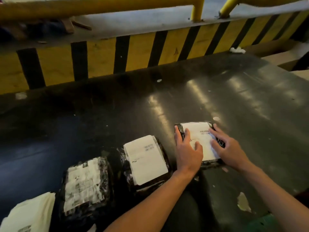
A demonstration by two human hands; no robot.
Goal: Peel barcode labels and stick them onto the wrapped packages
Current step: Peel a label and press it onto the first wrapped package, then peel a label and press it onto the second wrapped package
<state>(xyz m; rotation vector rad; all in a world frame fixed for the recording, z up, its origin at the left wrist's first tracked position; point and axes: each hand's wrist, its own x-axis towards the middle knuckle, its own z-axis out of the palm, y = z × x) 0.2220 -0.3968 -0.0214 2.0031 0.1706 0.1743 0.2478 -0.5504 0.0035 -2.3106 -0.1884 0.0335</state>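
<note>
On a dark belt (234,101) below a yellow-and-black striped barrier (133,52), three black-wrapped packages in a row – left package (85,185), middle package (145,162), right package (199,143) – each topped with white. Left hand (188,152) and right hand (226,146) spread flat, fingers apart, gripping nothing – pressing a barcode label (200,136) onto the right package. Smoothing step, by the look; next, likely a fresh label from the pale sheets (28,215) at lower left.

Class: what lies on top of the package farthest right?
A white label covers the package; the left hand and right hand press flat on it. Print beneath the hands is hidden.
</note>
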